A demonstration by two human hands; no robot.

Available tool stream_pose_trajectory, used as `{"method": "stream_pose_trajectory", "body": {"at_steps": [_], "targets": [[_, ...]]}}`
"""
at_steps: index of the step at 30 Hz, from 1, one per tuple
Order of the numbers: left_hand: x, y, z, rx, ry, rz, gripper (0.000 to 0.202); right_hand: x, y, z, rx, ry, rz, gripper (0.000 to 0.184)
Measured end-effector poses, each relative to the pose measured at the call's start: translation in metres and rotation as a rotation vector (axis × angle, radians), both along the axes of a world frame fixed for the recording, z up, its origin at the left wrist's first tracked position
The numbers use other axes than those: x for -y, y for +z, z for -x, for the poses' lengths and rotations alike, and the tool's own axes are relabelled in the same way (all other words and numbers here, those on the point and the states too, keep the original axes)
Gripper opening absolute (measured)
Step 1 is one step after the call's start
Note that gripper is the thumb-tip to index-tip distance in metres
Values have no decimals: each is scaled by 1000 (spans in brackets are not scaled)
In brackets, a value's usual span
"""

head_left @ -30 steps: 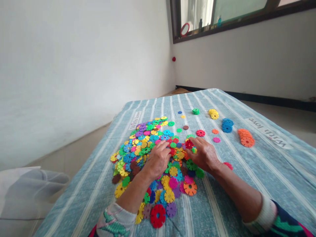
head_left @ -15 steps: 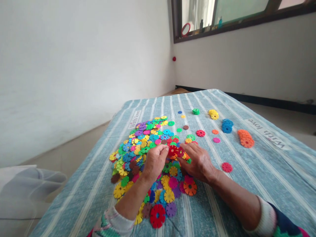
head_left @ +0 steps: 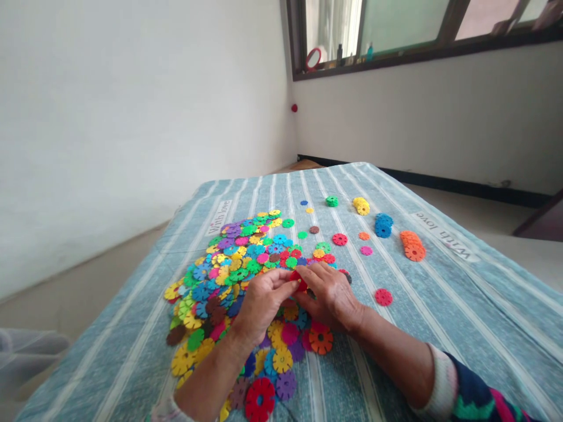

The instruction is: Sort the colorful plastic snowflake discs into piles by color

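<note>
Red notched plastic disc (head_left: 301, 282) is held up between my two hands over a heap of colored discs. My left hand (head_left: 266, 295) pinches its left side with thumb and fingers. My right hand (head_left: 332, 294) closes on it from the right, fingers bent over the top and thumb underneath. Fingers hide most of this piece, so I cannot tell whether more than one disc is there. Beneath and around both hands spreads the mixed heap (head_left: 237, 272) of flower-shaped discs. A large red disc (head_left: 260, 400) lies at its near end, close to a purple disc (head_left: 285, 384).
Overlapping rows of orange discs (head_left: 413, 249), blue discs (head_left: 383, 225), yellow discs (head_left: 361, 206) and green discs (head_left: 332, 201) lie on the right. A single red disc (head_left: 383, 297) rests beside my right forearm. The striped cloth (head_left: 145, 305) covers the table; a white wall (head_left: 132, 117) stands left.
My hands have come together, and the right fingers, spread over red discs before, now close on the held red one. The camera view has turned slightly right.
</note>
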State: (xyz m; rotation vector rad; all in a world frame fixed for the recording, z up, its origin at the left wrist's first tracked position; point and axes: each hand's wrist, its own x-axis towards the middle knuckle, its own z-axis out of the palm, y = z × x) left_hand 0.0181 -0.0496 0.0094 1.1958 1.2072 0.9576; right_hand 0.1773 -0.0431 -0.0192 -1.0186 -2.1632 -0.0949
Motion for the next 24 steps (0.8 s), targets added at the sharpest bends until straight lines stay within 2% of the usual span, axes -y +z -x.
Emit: {"method": "stream_pose_trajectory", "body": {"at_steps": [3,9,17,20,24], "targets": [[1,-1,0,0,20,19,32,0,0,-1,4,12,3,22],[3,0,-2,-20,56,11,28,-2,-3,-5,6,27,14,37],[1,-3,-2,-64,11,-29,32,-4,-1,-3,51,-43,76,15],[0,-1,-2,-138,57,-81,34,-18,6,-19,69,-158,153,15],[-2,-1,0,-212,97,-143,36,-53,19,-57,131,-493,305,20]]}}
